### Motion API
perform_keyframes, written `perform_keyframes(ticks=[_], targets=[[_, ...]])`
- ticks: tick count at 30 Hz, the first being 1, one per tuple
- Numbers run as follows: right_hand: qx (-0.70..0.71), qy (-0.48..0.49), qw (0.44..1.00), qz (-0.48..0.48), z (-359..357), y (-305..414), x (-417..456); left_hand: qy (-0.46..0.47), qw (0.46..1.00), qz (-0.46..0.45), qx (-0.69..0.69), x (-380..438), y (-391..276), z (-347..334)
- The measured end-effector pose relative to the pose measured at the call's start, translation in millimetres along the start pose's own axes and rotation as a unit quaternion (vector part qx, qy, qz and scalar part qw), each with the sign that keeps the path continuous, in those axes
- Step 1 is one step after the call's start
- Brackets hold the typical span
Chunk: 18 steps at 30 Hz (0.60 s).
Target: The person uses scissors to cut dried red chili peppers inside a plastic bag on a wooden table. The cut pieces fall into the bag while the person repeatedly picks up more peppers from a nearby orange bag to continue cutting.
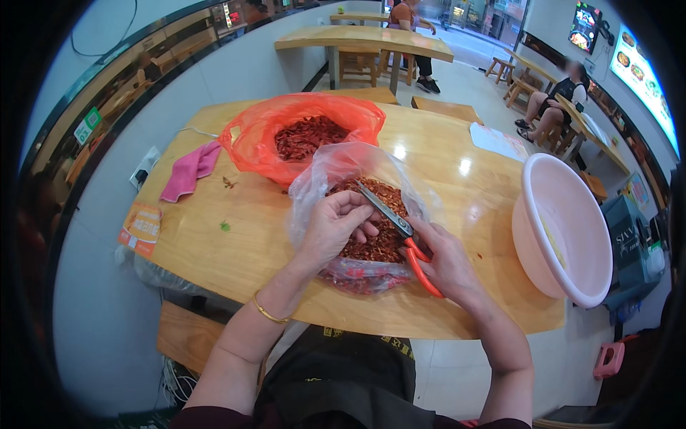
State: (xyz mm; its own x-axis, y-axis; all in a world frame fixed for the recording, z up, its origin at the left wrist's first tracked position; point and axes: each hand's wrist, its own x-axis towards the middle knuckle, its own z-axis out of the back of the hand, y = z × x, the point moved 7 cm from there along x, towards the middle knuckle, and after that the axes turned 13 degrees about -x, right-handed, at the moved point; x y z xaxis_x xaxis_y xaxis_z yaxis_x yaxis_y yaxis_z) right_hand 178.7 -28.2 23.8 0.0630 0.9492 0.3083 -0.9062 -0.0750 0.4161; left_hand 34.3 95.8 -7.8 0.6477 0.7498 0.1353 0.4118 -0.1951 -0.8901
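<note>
My right hand [442, 257] holds a pair of scissors [394, 217] by their red handles, the blades pointing up and left. The blades look nearly together and lie close to the fingertips of my left hand [343, 222]. That hand has its fingers curled, with thumb and forefinger near each other; whether something small is between them I cannot tell. Both hands are over a clear plastic bag [311, 187] that holds cut dried red chili pieces [375, 249]. Behind it, a red plastic bag [246, 134] stands open with longer dried red chilies [308, 138] inside.
A wooden table [241, 252] carries the bags. A pink cloth [190, 171] and an orange printed card [142, 228] lie at left. At right stands a large pale pink basin [563, 230], tilted, behind it a printed sheet [498, 141]. Two people sit at farther tables.
</note>
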Motion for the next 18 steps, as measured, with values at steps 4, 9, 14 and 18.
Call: perform_keyframes(ticks=[4, 9, 14, 18], targets=[[0.007, 0.001, 1.0, -0.007, 4, -1, 2, -0.035, 0.994, -0.049, 0.09, -4, -11, -3], [0.016, -0.032, 0.999, -0.005, 19, -6, 4, -0.093, 0.962, -0.12, 0.226, -8, -24, 0], [0.042, 0.02, 0.998, -0.051, 30, -16, 9, -0.116, 0.848, -0.305, 0.419, -17, -47, -9], [0.236, 0.174, 0.943, -0.16, 28, -24, 10, -0.116, 0.855, -0.281, 0.419, -18, -49, -9]])
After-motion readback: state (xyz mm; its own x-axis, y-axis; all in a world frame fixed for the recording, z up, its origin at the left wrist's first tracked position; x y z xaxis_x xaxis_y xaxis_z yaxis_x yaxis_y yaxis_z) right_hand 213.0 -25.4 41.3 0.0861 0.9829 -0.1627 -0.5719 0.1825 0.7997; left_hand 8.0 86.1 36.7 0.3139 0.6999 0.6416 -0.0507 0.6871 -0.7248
